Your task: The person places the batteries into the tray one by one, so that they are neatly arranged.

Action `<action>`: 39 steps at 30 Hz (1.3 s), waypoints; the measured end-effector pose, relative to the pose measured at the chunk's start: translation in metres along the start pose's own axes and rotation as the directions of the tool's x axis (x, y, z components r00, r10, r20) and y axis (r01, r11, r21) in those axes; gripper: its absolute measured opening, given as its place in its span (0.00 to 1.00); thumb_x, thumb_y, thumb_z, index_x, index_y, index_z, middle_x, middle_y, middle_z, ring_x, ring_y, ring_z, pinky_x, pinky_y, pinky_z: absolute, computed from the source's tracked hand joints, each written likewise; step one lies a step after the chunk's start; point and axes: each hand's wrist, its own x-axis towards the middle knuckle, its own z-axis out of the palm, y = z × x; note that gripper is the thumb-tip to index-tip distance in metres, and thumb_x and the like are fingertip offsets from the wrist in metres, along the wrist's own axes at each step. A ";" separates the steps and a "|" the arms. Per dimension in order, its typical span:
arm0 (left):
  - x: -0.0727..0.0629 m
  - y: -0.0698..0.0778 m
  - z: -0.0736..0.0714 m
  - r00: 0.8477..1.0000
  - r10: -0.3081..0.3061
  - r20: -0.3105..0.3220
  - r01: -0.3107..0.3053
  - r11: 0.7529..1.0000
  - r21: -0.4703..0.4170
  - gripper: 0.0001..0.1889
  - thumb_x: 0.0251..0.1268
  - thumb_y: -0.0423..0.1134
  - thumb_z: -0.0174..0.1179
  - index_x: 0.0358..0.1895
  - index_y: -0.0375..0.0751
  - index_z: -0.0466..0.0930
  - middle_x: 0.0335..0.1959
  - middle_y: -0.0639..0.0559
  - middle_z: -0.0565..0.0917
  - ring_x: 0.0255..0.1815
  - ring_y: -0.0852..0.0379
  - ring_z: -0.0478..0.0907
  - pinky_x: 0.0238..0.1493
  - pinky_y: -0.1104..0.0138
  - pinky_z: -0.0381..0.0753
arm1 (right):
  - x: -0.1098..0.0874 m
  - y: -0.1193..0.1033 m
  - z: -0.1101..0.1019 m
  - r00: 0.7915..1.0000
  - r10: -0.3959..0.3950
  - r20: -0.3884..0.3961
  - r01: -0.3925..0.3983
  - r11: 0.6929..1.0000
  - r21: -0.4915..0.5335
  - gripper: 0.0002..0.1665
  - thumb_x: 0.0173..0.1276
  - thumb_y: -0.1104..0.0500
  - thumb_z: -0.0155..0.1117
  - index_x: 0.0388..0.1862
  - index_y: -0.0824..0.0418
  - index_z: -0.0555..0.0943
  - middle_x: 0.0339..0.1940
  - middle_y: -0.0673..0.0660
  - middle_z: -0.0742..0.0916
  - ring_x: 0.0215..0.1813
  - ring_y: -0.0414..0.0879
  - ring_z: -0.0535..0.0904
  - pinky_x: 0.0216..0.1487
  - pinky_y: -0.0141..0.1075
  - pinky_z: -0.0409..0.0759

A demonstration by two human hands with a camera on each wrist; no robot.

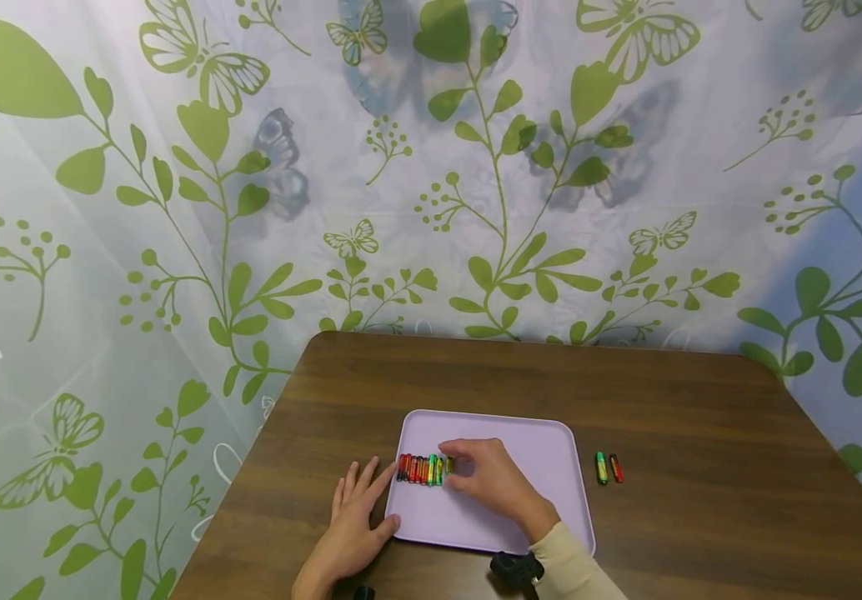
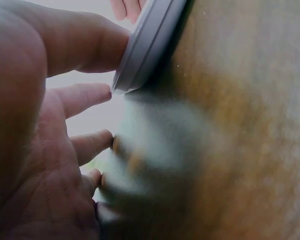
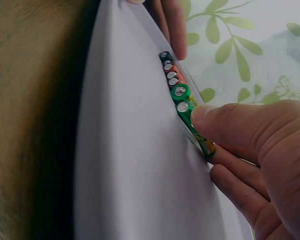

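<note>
Red-and-black and green batteries [image 1: 418, 469] lie side by side in a row at the left of a lilac tray [image 1: 506, 537]. My right hand [image 1: 494, 479] is over the tray at the right end of that row. Its thumb and fingers pinch a green-and-yellow battery [image 3: 206, 146], partly covered by the thumb in the right wrist view. My left hand [image 1: 354, 521] rests with spread fingers at the tray's left edge. Its thumb [image 2: 90, 42] touches the tray's rim in the left wrist view.
Right of the tray, a larger green battery [image 1: 601, 468] and a thin red-and-black battery [image 1: 615, 468] lie on the brown wooden table [image 1: 671, 408]. A curtain [image 1: 416, 183] with green leaves and butterflies hangs behind the table. The right wrist wears a black strap [image 1: 517, 569].
</note>
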 end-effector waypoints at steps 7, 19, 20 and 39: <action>0.001 0.000 0.000 1.000 0.014 -0.012 -0.014 1.000 0.007 0.40 0.68 0.38 0.70 0.84 0.46 0.70 0.87 0.29 0.60 0.90 0.20 0.39 0.84 0.27 0.30 | 0.003 -0.004 0.003 1.000 -0.003 -0.007 0.003 0.999 -0.040 0.27 0.61 0.64 0.84 0.61 0.62 0.91 0.57 0.54 0.94 0.58 0.46 0.91 0.64 0.48 0.89; 0.001 0.001 0.000 1.000 0.020 -0.016 -0.020 1.000 0.012 0.39 0.68 0.38 0.70 0.83 0.44 0.70 0.87 0.29 0.61 0.89 0.20 0.40 0.84 0.27 0.31 | -0.001 -0.001 0.004 0.999 -0.015 -0.029 0.013 0.999 -0.052 0.29 0.60 0.62 0.86 0.62 0.61 0.90 0.59 0.53 0.94 0.60 0.46 0.91 0.66 0.48 0.88; 0.001 0.001 0.000 1.000 0.019 -0.015 -0.019 1.000 0.011 0.39 0.68 0.38 0.70 0.83 0.44 0.70 0.87 0.29 0.61 0.89 0.20 0.40 0.84 0.27 0.31 | -0.002 0.000 0.003 0.999 -0.009 -0.034 0.008 0.999 -0.036 0.29 0.60 0.61 0.86 0.62 0.61 0.90 0.59 0.53 0.94 0.60 0.46 0.91 0.65 0.47 0.89; -0.001 0.001 0.001 1.000 0.011 -0.013 -0.011 1.000 0.003 0.40 0.68 0.38 0.70 0.84 0.44 0.70 0.88 0.30 0.60 0.90 0.20 0.39 0.84 0.28 0.30 | -0.027 0.023 -0.054 0.988 0.149 -0.027 -0.145 0.981 0.125 0.28 0.62 0.56 0.87 0.61 0.60 0.91 0.56 0.56 0.95 0.58 0.55 0.93 0.63 0.52 0.90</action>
